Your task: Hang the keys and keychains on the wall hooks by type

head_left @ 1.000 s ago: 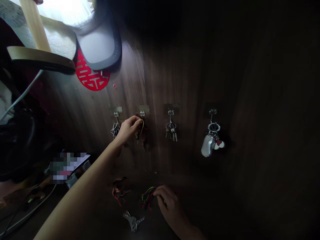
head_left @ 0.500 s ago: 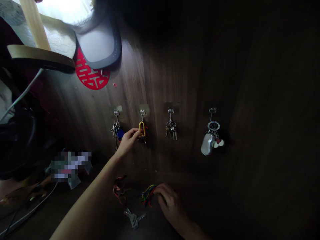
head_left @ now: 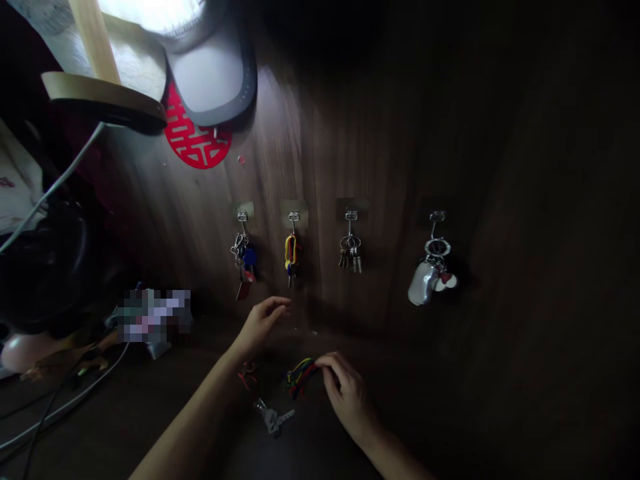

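Note:
My left hand (head_left: 264,321) is in the air below the hooks, empty, its fingers apart and pointing right. Above it a yellow cord loop with a key (head_left: 291,253) hangs from the second hook (head_left: 294,217). My right hand (head_left: 346,387) is closed, thumb and fingertips pinching the end of a bundle of multicoloured cords (head_left: 300,379) low over the dark surface. A few loose keys (head_left: 273,419) lie just below the bundle. A reddish cord (head_left: 247,377) lies to their upper left, partly hidden by my left forearm.
Keys with a blue tag (head_left: 245,257), a ring of keys (head_left: 351,252) and a keyring with a silver pendant (head_left: 424,283) hang on other wall hooks. Upper left are a lamp base (head_left: 105,100), a grey cap (head_left: 215,83) and a red paper cutout (head_left: 200,143). A white cable (head_left: 75,405) runs lower left.
My left hand has let go of the yellow cord loop and moved down, leaving it hanging on its hook. My right hand stays at the multicoloured cords. The view has shifted slightly.

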{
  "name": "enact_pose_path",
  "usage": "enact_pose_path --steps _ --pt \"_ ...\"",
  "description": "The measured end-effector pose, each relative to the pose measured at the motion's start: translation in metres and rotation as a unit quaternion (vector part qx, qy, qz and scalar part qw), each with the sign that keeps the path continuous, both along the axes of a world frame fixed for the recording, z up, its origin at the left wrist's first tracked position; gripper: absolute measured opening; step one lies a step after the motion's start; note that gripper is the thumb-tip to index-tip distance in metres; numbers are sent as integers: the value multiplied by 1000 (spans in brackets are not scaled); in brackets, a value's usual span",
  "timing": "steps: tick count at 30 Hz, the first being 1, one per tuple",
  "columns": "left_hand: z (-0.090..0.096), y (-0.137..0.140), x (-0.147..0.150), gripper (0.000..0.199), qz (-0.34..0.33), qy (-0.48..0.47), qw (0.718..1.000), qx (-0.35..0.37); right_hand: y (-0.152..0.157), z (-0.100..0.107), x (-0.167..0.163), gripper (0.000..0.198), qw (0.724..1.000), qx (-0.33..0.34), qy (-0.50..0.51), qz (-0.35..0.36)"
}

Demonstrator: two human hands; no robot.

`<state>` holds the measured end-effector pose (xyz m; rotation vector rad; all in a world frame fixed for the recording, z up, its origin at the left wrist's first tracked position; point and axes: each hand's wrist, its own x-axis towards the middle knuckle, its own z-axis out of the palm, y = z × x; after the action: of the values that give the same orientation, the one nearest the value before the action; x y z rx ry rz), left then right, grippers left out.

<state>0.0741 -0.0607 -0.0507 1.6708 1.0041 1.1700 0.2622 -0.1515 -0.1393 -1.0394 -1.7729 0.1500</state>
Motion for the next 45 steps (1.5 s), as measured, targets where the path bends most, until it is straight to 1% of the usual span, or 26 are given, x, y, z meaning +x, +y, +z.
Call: enact_pose_path --steps 5,8,10,13,17,20,23,26,30,32,34,37,41,43,45 --pt "-33 -29 -7 25 26 119 992 27 1 1 2 21 998 -10 48 -35" --pt "-46 -49 -3 21 13 155 987 43 3 -2 5 21 994 -25 90 -62" --pt "-50 -59 1 22 4 159 986 52 4 -3 8 20 988 -46 123 -84" --pt "-53 -68 3 24 -7 161 985 63 6 -3 13 20 975 -73 173 -118" --pt "-53 -64 -7 22 -16 185 981 61 10 -3 20 19 961 -90 220 -144" --pt "-53 -59 -16 21 -4 196 979 56 13 -4 24 19 956 -97 233 -147" --pt "-56 -58 -19 22 -15 217 974 62 16 -4 25 17 955 -103 234 -151" --pt "-60 -61 -14 25 -28 257 961 96 17 -5 24 17 954 -111 235 -149" --pt "-65 -67 -1 36 -18 325 933 155 16 -6 23 16 954 -114 235 -150" --pt "-67 -69 6 41 -12 352 921 167 17 -7 23 16 952 -116 238 -151" --pt "-69 -69 12 41 -12 362 916 170 17 -7 22 16 952 -120 235 -155" --pt "-71 -68 16 36 -17 363 917 166 16 -5 22 17 953 -112 229 -162" --pt "-71 -67 13 23 -19 351 923 156 10 2 18 21 955 -105 230 -154" --pt "-69 -67 11 20 -13 317 937 148 5 5 14 28 957 -133 227 -125" --pt "-66 -67 9 21 2 270 954 132 1 7 10 38 957 -176 214 -90"
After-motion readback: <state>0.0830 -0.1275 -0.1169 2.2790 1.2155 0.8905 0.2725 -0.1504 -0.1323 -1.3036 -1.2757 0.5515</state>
